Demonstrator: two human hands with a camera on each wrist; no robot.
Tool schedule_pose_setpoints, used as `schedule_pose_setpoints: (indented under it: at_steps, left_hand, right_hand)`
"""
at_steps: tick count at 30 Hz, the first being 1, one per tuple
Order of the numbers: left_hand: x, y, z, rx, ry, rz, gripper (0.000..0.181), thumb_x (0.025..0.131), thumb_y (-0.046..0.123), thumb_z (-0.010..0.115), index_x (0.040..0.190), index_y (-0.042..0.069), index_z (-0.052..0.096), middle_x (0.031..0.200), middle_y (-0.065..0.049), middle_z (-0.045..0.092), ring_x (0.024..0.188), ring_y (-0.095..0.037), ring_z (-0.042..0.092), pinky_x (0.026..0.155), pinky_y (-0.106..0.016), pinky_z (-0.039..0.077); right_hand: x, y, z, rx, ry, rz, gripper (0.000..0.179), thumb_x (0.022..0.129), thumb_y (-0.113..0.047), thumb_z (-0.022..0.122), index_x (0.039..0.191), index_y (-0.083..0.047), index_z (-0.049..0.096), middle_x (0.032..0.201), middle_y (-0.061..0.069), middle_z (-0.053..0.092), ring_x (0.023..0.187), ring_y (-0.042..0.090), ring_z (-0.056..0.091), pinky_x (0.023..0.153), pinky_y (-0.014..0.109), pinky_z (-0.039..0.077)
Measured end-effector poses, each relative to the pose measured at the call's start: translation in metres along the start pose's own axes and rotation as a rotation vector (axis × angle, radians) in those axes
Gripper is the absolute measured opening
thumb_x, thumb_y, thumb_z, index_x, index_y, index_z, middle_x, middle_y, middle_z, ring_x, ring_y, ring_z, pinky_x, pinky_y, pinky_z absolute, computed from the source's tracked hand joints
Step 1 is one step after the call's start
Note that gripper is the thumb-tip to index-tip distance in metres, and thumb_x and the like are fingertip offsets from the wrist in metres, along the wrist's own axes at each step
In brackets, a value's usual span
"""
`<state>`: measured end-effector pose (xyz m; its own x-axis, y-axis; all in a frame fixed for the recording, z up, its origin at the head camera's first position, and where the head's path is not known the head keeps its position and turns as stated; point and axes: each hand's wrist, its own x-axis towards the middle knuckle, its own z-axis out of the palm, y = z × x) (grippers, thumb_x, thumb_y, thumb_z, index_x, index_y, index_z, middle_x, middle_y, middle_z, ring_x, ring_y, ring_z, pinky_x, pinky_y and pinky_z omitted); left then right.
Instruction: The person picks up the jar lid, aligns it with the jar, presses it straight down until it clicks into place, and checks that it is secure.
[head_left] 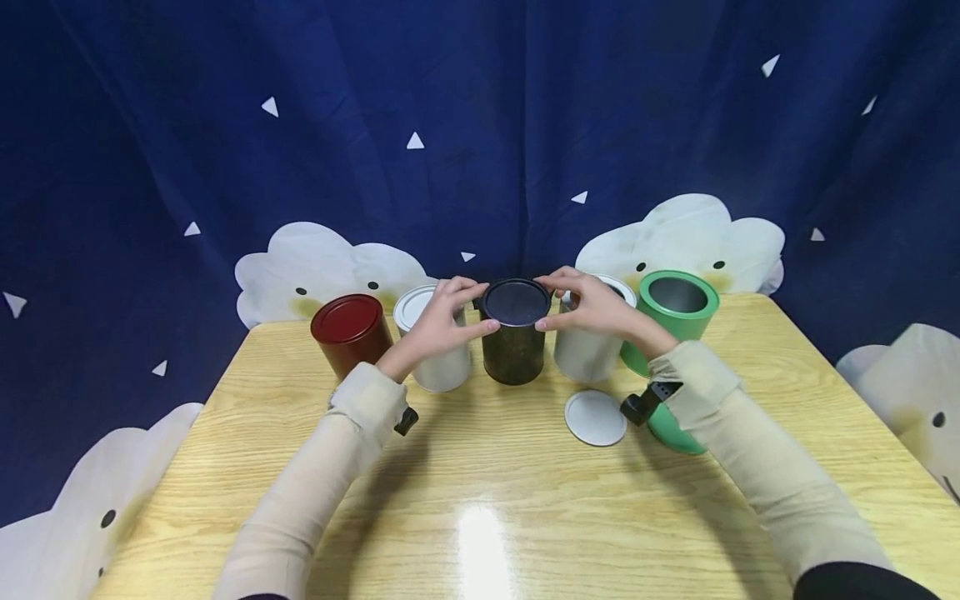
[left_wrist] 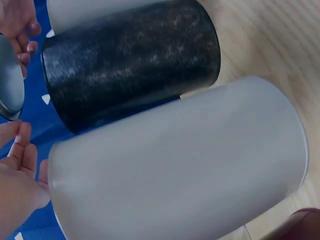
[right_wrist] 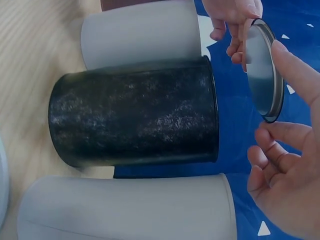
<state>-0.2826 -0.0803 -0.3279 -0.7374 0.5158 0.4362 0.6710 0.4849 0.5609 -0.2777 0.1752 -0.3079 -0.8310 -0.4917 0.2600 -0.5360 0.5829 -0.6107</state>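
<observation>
A round black lid (head_left: 516,302) is held between both hands over the black can (head_left: 513,357). In the right wrist view the lid's pale metallic underside (right_wrist: 260,75) faces the can, with a gap between them. My left hand (head_left: 441,323) pinches the lid's left edge with thumb and fingers. From the other side, my right hand (head_left: 594,308) grips the right edge the same way. The can stands upright, its dark side mottled with grey. A lidded white can (head_left: 442,367) stands by the left hand, and a lidless white can (head_left: 588,354) by the right.
At the far left stands a red can (head_left: 348,321) with its lid on. A lidless green can (head_left: 678,312) is at the right end of the row. Nearer on the wooden table (head_left: 480,467) lie a white lid (head_left: 595,417) and a green lid (head_left: 671,429), partly hidden by the right forearm. Behind hangs a blue curtain (head_left: 487,125).
</observation>
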Motion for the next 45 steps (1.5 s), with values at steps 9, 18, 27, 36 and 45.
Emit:
schedule_pose_setpoints:
  at_steps: [9,18,27,36,45]
  left_hand:
    - [0.011,-0.009,-0.005,0.007,-0.017,0.011,0.054,0.078,0.024,0.071,0.123,-0.001,0.055,0.117,-0.013,0.051,0.106,-0.026,0.037,0.088,-0.038,0.033]
    - [0.020,-0.015,-0.007,0.020,-0.050,0.006,0.054,0.079,0.023,0.070,0.124,-0.002,0.054,0.119,-0.014,0.050,0.106,-0.028,0.037,0.090,-0.039,0.032]
    - [0.029,-0.020,-0.007,0.044,-0.119,-0.039,0.056,0.080,0.026,0.070,0.125,-0.002,0.053,0.119,-0.012,0.051,0.108,-0.027,0.036,0.090,-0.038,0.031]
    - [0.035,-0.025,-0.007,0.106,-0.181,-0.089,0.058,0.080,0.031,0.070,0.127,0.000,0.052,0.121,-0.011,0.050,0.111,-0.026,0.035,0.092,-0.040,0.030]
    - [0.037,-0.025,-0.007,0.170,-0.241,-0.156,0.061,0.080,0.036,0.069,0.129,0.005,0.051,0.123,-0.009,0.050,0.111,-0.024,0.034,0.092,-0.044,0.024]
  right_hand:
    - [0.014,0.005,-0.003,-0.013,-0.007,0.015,0.063,0.072,-0.021,0.077,0.126,0.002,0.052,0.111,0.013,0.053,0.093,0.023,0.050,0.071,0.032,0.039]
    - [0.022,0.007,-0.006,0.005,-0.048,0.098,0.066,0.075,-0.026,0.075,0.130,0.000,0.048,0.116,0.012,0.050,0.099,0.025,0.047,0.076,0.034,0.038]
    - [0.031,0.014,-0.008,-0.034,-0.086,0.110,0.067,0.074,-0.023,0.075,0.130,0.003,0.047,0.115,0.016,0.049,0.101,0.030,0.047,0.082,0.040,0.040]
    - [0.036,0.017,-0.006,-0.052,-0.133,0.132,0.068,0.073,-0.025,0.076,0.129,0.003,0.048,0.113,0.017,0.050,0.101,0.032,0.047,0.081,0.040,0.040]
    - [0.041,0.024,-0.002,-0.092,-0.156,0.108,0.066,0.072,-0.024,0.077,0.126,0.005,0.051,0.111,0.018,0.050,0.099,0.031,0.046,0.082,0.041,0.039]
